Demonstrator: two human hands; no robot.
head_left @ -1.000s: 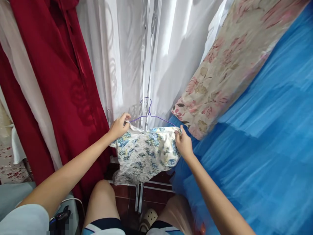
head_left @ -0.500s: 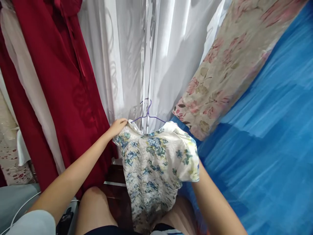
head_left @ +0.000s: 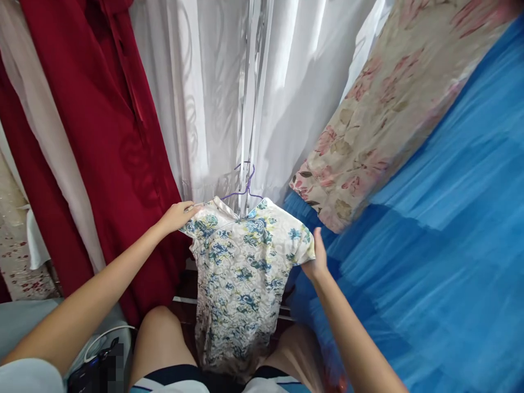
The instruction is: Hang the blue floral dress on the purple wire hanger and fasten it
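A short-sleeved white dress (head_left: 241,278) with blue and green flowers hangs on a purple hanger (head_left: 248,188), its front facing me. The hanger's shoulders are inside the dress and its hook stands up by some pale vertical strips. My left hand (head_left: 177,217) is closed on the sleeve at the left shoulder. At the opposite sleeve's edge, my right hand (head_left: 318,257) has its thumb stretched up and apart, while the other fingers are mostly hidden under the fabric. The hem hangs down between my knees.
Dark red garments (head_left: 94,125) hang at left, and white drapery (head_left: 213,98) hangs behind the hanger. A beige floral garment (head_left: 356,147) and a blue tulle skirt (head_left: 442,234) fill the right side. A black device (head_left: 92,374) with a white cable lies at lower left.
My right hand has come out from inside the sleeve to its outer edge. My left hand has shifted left, from beside the collar onto the sleeve. The dress now lies flatter and wider.
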